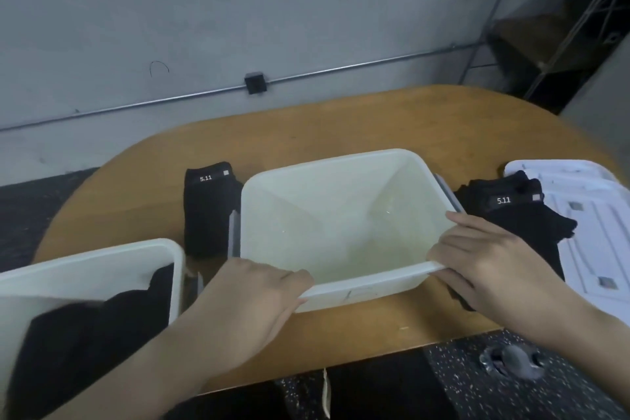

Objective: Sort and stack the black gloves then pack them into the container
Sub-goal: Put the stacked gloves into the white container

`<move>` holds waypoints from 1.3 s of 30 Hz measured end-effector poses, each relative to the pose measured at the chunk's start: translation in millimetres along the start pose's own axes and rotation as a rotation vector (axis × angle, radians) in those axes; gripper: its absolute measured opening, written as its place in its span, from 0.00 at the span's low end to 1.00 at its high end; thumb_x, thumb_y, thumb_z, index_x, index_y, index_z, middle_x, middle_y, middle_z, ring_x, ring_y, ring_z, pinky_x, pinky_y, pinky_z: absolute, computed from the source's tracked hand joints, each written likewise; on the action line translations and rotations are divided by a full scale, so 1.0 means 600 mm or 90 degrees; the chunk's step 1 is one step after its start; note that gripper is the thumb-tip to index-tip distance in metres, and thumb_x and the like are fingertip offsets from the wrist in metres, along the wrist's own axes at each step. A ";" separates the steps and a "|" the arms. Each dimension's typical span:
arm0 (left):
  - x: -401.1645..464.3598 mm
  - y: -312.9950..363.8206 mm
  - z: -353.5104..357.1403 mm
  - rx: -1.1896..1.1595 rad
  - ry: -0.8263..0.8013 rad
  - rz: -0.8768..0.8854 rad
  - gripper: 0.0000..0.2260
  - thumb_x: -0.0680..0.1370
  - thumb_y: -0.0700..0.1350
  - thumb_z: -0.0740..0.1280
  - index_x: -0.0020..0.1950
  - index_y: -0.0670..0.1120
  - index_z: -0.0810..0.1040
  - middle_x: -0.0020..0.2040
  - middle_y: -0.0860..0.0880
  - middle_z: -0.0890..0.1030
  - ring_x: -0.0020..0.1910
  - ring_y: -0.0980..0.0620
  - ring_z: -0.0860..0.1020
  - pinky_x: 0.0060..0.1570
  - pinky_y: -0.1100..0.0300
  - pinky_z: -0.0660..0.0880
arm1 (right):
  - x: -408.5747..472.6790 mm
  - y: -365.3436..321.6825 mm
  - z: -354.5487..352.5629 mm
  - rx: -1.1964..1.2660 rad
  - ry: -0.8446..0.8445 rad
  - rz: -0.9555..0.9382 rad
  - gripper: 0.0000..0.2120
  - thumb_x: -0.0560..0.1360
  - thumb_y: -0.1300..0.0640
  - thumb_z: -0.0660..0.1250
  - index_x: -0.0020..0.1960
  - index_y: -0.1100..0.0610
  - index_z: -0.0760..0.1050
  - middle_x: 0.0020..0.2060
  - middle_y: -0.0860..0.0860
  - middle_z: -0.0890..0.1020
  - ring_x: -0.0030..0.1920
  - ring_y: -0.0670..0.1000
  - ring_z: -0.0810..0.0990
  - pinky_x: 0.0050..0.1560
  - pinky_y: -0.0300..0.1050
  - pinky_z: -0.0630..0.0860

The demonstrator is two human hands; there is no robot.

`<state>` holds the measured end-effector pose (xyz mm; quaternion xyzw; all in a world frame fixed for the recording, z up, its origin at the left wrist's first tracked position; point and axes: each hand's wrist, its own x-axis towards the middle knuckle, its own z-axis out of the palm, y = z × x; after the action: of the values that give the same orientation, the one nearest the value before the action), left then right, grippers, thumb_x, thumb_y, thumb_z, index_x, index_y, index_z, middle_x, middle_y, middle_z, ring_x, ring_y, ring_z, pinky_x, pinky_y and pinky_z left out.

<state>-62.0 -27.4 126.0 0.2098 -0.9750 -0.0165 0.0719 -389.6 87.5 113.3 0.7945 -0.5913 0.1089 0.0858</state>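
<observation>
Our left hand (254, 293) is curled over the near rim of the pale white square plastic container (344, 215), and our right hand (484, 259) grips that same rim at its near right corner, thumb over the edge. The tub sits mid-way on the rounded wooden table (341, 123). Just left of the container we've got a stack of black gloves (208, 208) with a 5.11 tag, and another black glove pile (511, 215) just right of it, partly on a white plastic lid (593, 225). Further left sits a second white tub (102, 259) with dark fabric inside
</observation>
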 end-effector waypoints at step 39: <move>0.012 -0.395 -0.055 -0.160 -0.271 -0.489 0.37 0.75 0.67 0.71 0.80 0.55 0.65 0.75 0.54 0.72 0.71 0.54 0.72 0.60 0.60 0.67 | 0.442 -0.095 0.044 0.257 -0.154 0.089 0.27 0.81 0.34 0.56 0.72 0.50 0.71 0.69 0.46 0.74 0.71 0.52 0.72 0.69 0.50 0.67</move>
<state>32.7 -246.3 144.8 0.5374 -0.8102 -0.2031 -0.1161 -259.2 -147.6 160.2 0.7600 -0.6169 0.1348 -0.1539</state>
